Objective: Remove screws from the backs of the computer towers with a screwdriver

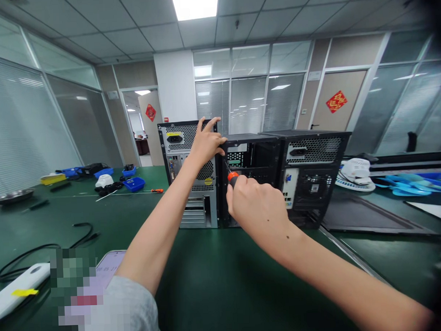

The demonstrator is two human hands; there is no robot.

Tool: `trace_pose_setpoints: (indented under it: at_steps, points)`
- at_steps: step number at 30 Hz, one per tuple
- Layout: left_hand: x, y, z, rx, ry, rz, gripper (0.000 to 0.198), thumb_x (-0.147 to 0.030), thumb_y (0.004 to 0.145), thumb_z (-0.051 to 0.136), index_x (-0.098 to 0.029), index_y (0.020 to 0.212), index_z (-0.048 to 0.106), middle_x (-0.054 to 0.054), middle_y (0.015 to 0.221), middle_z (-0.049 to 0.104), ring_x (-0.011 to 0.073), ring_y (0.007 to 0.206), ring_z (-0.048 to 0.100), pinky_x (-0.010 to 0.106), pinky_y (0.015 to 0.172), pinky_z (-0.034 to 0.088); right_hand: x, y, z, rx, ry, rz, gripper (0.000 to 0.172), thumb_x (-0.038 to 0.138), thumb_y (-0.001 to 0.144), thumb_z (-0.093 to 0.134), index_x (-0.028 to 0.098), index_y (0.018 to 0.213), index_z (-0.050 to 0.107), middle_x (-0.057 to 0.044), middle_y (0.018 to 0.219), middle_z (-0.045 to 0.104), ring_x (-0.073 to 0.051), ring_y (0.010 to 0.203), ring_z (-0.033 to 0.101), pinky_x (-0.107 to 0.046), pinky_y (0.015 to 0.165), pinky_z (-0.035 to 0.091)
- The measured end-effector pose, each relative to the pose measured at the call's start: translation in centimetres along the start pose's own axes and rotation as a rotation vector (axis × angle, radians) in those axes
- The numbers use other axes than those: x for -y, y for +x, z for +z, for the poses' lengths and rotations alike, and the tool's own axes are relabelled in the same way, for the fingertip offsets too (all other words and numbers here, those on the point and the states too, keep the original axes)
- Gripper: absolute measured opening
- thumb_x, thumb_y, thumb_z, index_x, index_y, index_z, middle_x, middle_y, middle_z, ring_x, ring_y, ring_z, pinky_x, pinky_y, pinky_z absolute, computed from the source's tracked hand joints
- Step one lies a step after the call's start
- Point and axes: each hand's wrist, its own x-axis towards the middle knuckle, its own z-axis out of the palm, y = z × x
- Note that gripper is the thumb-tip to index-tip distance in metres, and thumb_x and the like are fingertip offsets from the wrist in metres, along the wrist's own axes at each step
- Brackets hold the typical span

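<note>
Several black computer cases stand side by side on the green table, backs toward me. My right hand (260,200) is wrapped round a screwdriver (233,176) with an orange and black handle. Its shaft points up and away to the left edge of the middle case (254,157); the tip is too small to make out. My left hand (207,144) rests with fingers spread at the upper right edge of the left case (175,160), its thumb by the middle case's corner. To the right stands another case (306,182) with a power socket and a fan grille.
A dark side panel (374,213) lies at the right, by blue gloves (405,184) and a white cap-like object (355,174). Blue trays (134,184) and another orange screwdriver (157,191) lie at the left. Nearer are a white power strip (20,291), black cables (87,233) and a phone (110,266).
</note>
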Motion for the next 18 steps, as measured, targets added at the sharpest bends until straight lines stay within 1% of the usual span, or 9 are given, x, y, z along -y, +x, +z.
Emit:
trace_pose_setpoints:
  at_steps: [6, 11, 18]
  points:
    - [-0.06, 0.02, -0.06, 0.014, 0.023, -0.004, 0.017, -0.027, 0.078, 0.053, -0.023, 0.087, 0.066, 0.006, 0.079, 0.067, 0.0305, 0.128, 0.028, 0.057, 0.106, 0.008, 0.43, 0.08, -0.18, 0.036, 0.037, 0.078, 0.021, 0.023, 0.083, 0.041, 0.012, 0.069, 0.053, -0.008, 0.055, 0.061, -0.020, 0.045, 0.060, -0.023, 0.037, 0.027]
    - [0.03, 0.02, 0.09, 0.014, 0.021, -0.001, 0.017, -0.028, 0.077, 0.055, -0.022, 0.088, 0.067, 0.006, 0.081, 0.067, 0.0310, 0.128, 0.028, 0.057, 0.106, 0.007, 0.90, 0.06, -0.28, 0.096, 0.090, 0.140, 0.025, 0.025, 0.085, 0.037, 0.011, 0.071, 0.054, -0.010, 0.055, 0.060, -0.022, 0.049, 0.062, -0.023, 0.038, 0.031]
    - [0.11, 0.04, 0.23, 0.011, 0.025, 0.004, 0.017, -0.027, 0.079, 0.053, -0.022, 0.088, 0.066, 0.006, 0.085, 0.067, 0.0309, 0.129, 0.027, 0.057, 0.106, 0.008, 0.59, 0.05, -0.38, 0.169, 0.158, 0.201, 0.028, 0.027, 0.085, 0.035, 0.010, 0.075, 0.054, -0.013, 0.059, 0.062, -0.025, 0.053, 0.063, -0.025, 0.042, 0.036]
